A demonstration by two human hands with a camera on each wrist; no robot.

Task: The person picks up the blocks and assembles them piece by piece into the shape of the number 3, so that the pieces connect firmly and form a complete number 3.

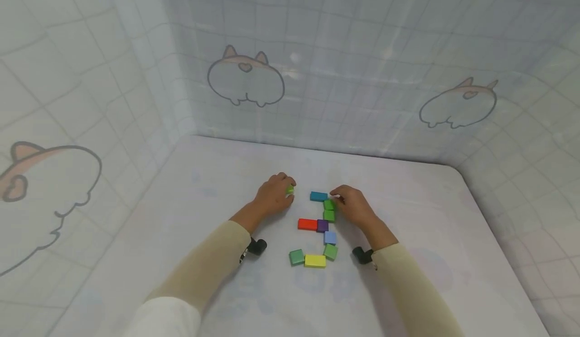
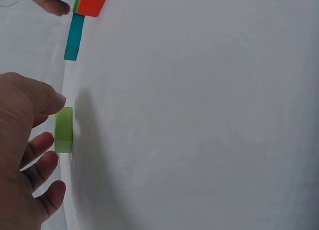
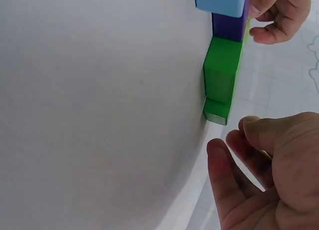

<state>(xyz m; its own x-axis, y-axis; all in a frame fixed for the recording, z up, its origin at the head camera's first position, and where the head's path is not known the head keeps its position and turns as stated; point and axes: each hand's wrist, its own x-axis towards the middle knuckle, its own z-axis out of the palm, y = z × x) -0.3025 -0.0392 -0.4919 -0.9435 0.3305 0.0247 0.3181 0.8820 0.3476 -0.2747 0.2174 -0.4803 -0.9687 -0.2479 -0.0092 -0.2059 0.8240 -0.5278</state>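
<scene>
My left hand [image 1: 274,195] is over the white surface, left of the other blocks, its thumb and fingers around a lime green block [image 2: 64,130]. The thumb tip sits at one end of that block in the left wrist view. My right hand [image 1: 355,206] is beside the top of a block arrangement, fingers bent and nothing between them. Nearest its fingertips are a teal block [image 1: 318,196] and a green block [image 3: 217,112]. A second green block [image 1: 329,216] follows below, then a purple block [image 1: 322,226] with a red block [image 1: 307,224] at its left.
Lower in the arrangement are a light blue block [image 1: 330,238], a green block [image 1: 331,252], a yellow block [image 1: 314,261] and a darker green block [image 1: 296,257]. Patterned curtain-like walls [image 1: 335,75] rise behind and at both sides of the white tabletop [image 1: 235,296].
</scene>
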